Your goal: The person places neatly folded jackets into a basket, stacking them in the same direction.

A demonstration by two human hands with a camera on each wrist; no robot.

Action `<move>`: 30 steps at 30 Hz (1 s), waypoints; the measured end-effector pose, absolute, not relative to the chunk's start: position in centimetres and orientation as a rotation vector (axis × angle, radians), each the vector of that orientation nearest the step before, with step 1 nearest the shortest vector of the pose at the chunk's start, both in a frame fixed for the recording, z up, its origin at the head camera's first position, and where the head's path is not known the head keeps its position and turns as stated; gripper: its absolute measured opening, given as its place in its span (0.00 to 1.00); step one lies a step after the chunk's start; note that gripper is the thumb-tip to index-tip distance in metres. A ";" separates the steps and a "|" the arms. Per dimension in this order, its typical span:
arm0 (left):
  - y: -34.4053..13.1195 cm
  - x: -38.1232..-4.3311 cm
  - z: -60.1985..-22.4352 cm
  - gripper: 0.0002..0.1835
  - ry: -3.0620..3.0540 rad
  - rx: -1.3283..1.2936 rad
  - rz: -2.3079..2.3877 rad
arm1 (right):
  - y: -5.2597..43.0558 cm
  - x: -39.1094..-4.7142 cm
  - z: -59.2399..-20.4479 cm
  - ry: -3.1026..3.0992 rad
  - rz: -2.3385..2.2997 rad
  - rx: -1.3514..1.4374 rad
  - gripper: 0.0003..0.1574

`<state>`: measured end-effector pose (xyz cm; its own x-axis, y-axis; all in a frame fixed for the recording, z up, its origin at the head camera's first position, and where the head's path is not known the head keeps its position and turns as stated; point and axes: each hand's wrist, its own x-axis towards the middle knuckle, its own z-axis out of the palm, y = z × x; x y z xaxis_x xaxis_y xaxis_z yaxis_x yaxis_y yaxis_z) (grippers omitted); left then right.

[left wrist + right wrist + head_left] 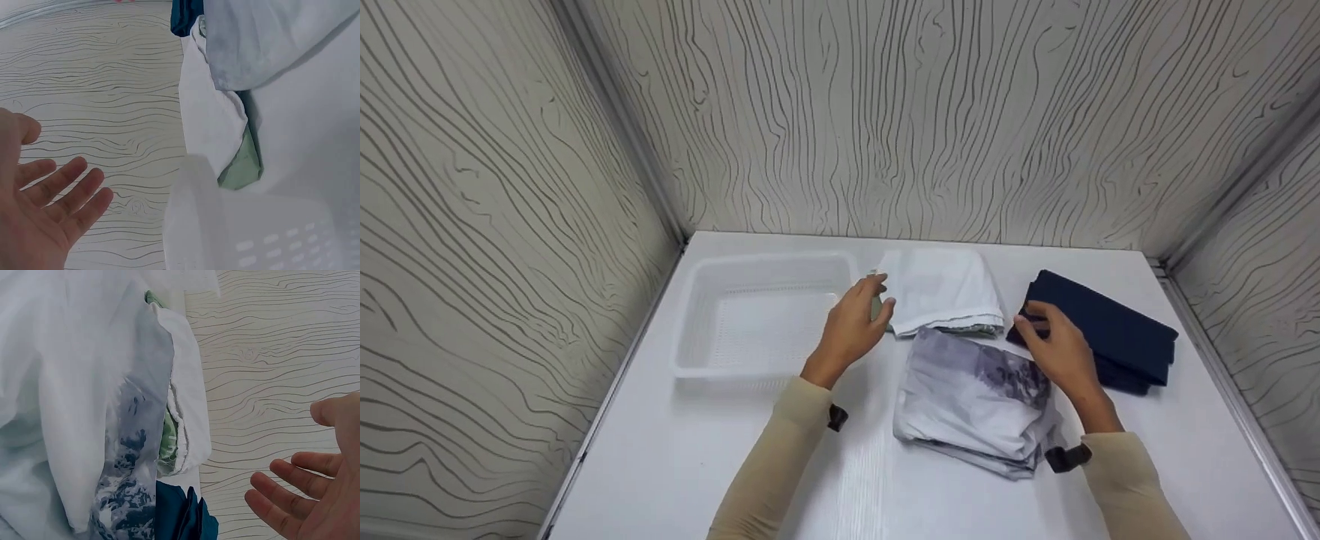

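Note:
My left hand (pixel 851 321) hovers beside the right rim of a white plastic basket (pixel 690 315), its fingers loosely spread and holding nothing. Close to its fingertips lies a folded white cloth (pixel 937 285); a green part (pixel 243 166) shows at its edge in the left wrist view. My right hand (pixel 1057 345) is raised between a folded grey-and-white patterned cloth (pixel 960 397) and a folded navy cloth (pixel 1110 330), partly covering the navy one. Its fingers are relaxed, with nothing in them, as the right wrist view shows.
Everything lies on a white table (pixel 840 480). Panels with a wood-grain line pattern (pixel 840 120) enclose the table at the back, left and right. The basket stands at the left, with its perforated bottom visible. Small dark wrist cameras (pixel 1067 458) sit at both cuffs.

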<state>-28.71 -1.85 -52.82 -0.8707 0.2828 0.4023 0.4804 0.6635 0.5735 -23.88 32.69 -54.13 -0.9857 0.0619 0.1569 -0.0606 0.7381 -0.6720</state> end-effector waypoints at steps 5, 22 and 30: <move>-0.7 -27.4 -53.0 0.24 -2.584 -0.611 -1.079 | 33.1 -22.2 -54.4 -2.745 1.136 -0.040 0.42; 1.5 -24.2 -55.2 0.18 -2.550 -0.547 -1.428 | 33.8 -18.4 -56.7 -2.772 1.220 -0.186 0.41; 2.5 -22.7 -56.5 0.17 -2.580 -0.510 -1.506 | 34.2 -17.3 -58.6 -2.792 1.310 -0.322 0.41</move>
<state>-22.67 2.53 -56.55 -0.9373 0.2307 0.2613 0.3410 0.4510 0.8248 -17.34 34.23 -58.59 -0.9776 0.2044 -0.0512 0.1700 0.6215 -0.7647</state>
